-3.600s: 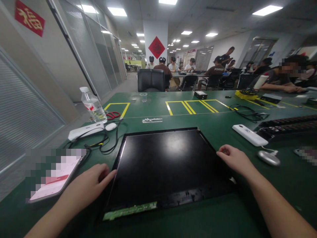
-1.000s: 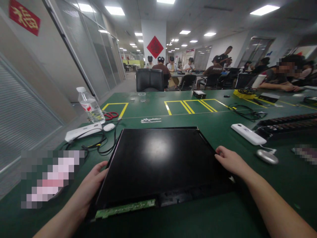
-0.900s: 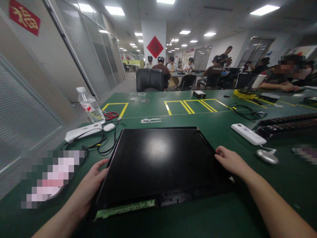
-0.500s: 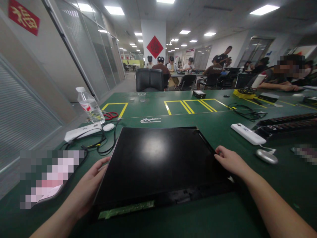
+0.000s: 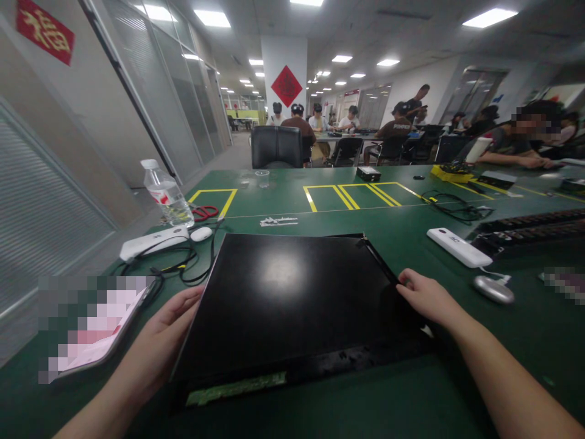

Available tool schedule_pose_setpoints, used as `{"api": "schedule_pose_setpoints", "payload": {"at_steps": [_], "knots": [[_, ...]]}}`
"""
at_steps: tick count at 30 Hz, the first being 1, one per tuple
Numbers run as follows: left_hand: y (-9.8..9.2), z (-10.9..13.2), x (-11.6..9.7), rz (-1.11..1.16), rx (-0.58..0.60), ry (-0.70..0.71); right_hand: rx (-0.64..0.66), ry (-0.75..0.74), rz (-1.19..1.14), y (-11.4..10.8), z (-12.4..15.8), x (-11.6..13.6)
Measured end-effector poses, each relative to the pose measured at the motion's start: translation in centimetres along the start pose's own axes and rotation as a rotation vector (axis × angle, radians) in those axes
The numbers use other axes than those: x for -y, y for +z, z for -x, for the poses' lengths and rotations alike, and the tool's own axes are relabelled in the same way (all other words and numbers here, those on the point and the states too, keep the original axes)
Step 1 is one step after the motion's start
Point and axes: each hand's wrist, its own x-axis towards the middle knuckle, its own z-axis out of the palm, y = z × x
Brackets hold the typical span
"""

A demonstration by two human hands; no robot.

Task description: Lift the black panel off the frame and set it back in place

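A black LCD panel (image 5: pixel 292 292) lies before me, its near end tilted and a light glaring off its glossy face. It rests within a dark frame (image 5: pixel 381 262) that shows along the right and near sides. A green circuit board strip (image 5: pixel 237 389) runs along the near left edge. My left hand (image 5: pixel 167 332) grips the panel's left edge, with the fingertips hidden behind and beneath it. On the opposite side my right hand (image 5: pixel 427 296) is closed on the right edge, thumb on top and the other fingers partly hidden.
Left of the panel are a phone (image 5: pixel 100 332), black cables (image 5: pixel 196 277), a white power bank (image 5: pixel 155 242), red-handled scissors (image 5: pixel 205 212) and a water bottle (image 5: pixel 167 195). On the right lie another white power bank (image 5: pixel 458 247) and a silver mouse (image 5: pixel 493 289). People sit at far tables.
The panel and both hands stay almost where they were. My left hand has shifted very slightly along the left edge.
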Motion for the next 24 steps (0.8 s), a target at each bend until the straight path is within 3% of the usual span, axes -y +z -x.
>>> {"api": "schedule_pose_setpoints", "payload": {"at_steps": [3, 10, 24], "knots": [[0.0, 0.4, 0.0, 0.088, 0.013, -0.004, 0.0, 0.002, -0.01, 0.0, 0.1, 0.0], [-0.4, 1.6, 0.4, 0.089, 0.202, 0.02, 0.023, 0.021, -0.032, -0.2, 0.2, 0.2], [-0.5, 2.3, 0.2, 0.086, 0.204, 0.101, -0.081, 0.024, -0.238, -0.4, 0.2, 0.1]]}}
